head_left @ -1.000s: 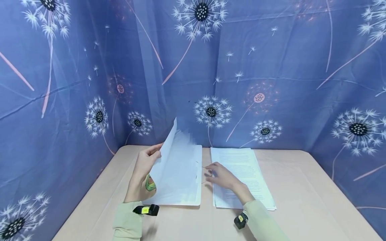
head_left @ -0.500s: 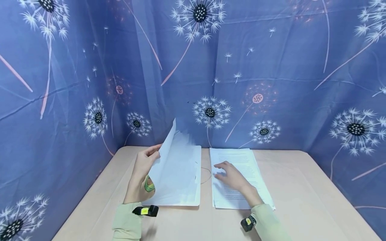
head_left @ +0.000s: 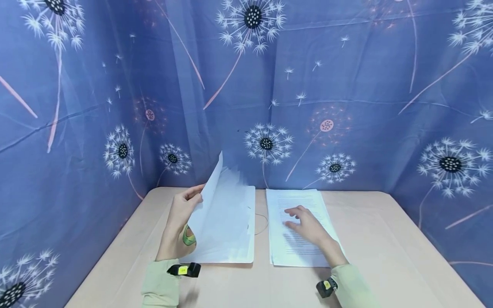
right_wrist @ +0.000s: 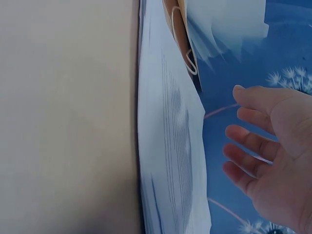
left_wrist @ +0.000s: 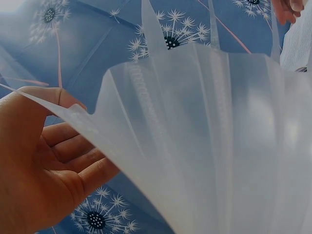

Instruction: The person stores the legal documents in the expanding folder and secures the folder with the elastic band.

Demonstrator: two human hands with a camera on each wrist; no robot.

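A white translucent expanding file folder [head_left: 225,239] lies on the table with its cover raised on the left. My left hand [head_left: 181,209] pinches that cover's edge. In the left wrist view, the thumb of the left hand [left_wrist: 53,170] lies over the edge and the fingers are behind it; pleated clear pockets [left_wrist: 195,122] fan out beside it. A thin elastic cord [head_left: 267,222] loops from the folder's right side. My right hand [head_left: 308,224] hovers over a stack of printed paper [head_left: 296,201], fingers loosely bent around nothing. The right wrist view shows the right hand [right_wrist: 280,151] apart from the sheets.
The beige table [head_left: 385,239] carries the folder on the left and the paper stack on the right, with a narrow gap between them. A blue dandelion-print curtain [head_left: 231,128] stands behind the table and along its sides.
My right hand has left the elastic cord and moved right, over the paper stack. The cord now lies free in a loop. My left hand keeps holding the raised cover.
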